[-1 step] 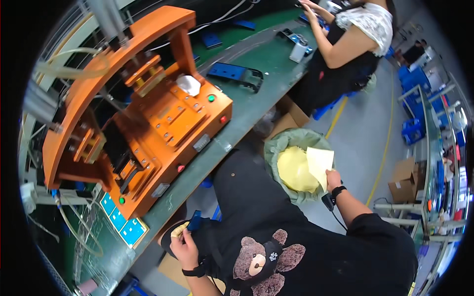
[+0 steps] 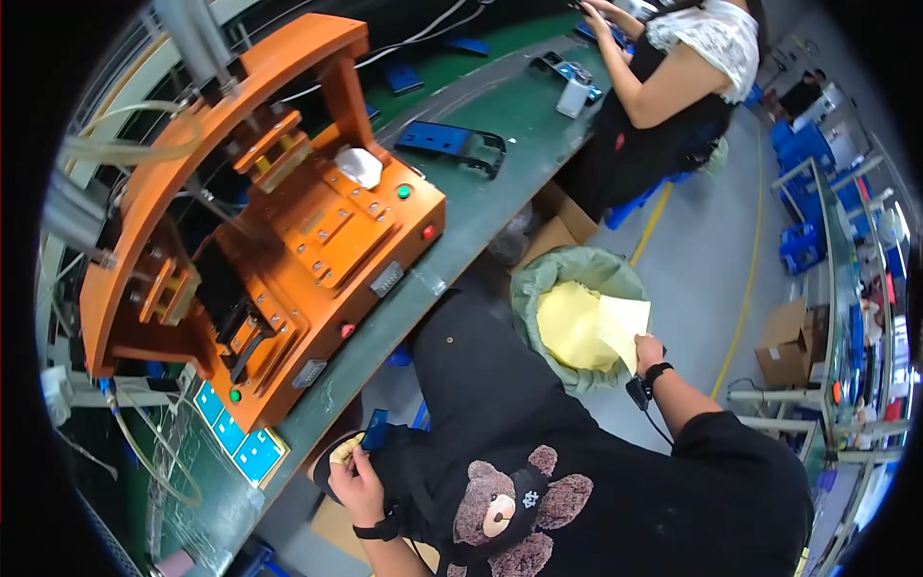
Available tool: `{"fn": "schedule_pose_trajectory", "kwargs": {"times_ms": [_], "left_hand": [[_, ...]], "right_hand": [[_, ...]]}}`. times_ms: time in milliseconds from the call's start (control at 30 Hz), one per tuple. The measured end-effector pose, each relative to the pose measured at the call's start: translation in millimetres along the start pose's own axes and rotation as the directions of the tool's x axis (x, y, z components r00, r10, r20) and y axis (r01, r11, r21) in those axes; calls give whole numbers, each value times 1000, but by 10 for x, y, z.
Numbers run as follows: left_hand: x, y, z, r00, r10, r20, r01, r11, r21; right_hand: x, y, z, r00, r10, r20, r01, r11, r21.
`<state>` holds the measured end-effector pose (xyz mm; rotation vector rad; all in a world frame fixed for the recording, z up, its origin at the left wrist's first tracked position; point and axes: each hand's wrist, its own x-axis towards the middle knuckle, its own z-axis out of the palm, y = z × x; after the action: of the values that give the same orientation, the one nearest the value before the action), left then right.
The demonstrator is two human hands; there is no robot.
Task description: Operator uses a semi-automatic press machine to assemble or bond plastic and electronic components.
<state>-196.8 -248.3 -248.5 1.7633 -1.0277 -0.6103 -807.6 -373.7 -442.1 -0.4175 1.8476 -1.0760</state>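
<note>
My left hand [image 2: 358, 489], with pale yellow covers on its fingertips, pinches a small flat dark-blue piece [image 2: 376, 430] above my lap, just off the bench edge. Out to the right, my right hand [image 2: 650, 352] grips the edge of a pale yellow sheet [image 2: 625, 325]. That sheet hangs over a round bin lined with a green bag [image 2: 531, 279]. More yellow sheets [image 2: 569, 322] lie inside the bin, partly covered by the held one.
An orange press fixture [image 2: 385, 240] with green and red buttons stands on the green bench [image 2: 461, 216]. By its near corner lies a card of blue pieces [image 2: 240, 444]. Beyond are a blue-black frame part [image 2: 442, 139] and a person [image 2: 663, 96] at the bench. Cardboard boxes [image 2: 784, 341] sit right.
The yellow sheet in my right hand has dipped slightly toward the bin. The whole view has shifted a little; my left hand keeps its pinch on the blue piece.
</note>
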Motion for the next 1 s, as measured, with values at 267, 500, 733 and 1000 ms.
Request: {"fn": "schedule_pose_trajectory", "kwargs": {"times_ms": [267,500,733,1000], "left_hand": [[78,153,-134,998,50,25,-49,998,-26],[263,511,-296,962,270,40,-273,945,179],[420,1070,-531,908,374,190,-406,896,178],[907,1172,-1082,963,262,58,-268,944,195]], "right_hand": [[-4,-193,775,958,-250,139,271,642,-717],[-2606,-2234,3249,-156,-755,637,942,80,325],[-3772,-2498,4402,-588,-553,590,803,-311,508],[-3832,-2832,4667,-703,-623,344,665,-402,630]]}}
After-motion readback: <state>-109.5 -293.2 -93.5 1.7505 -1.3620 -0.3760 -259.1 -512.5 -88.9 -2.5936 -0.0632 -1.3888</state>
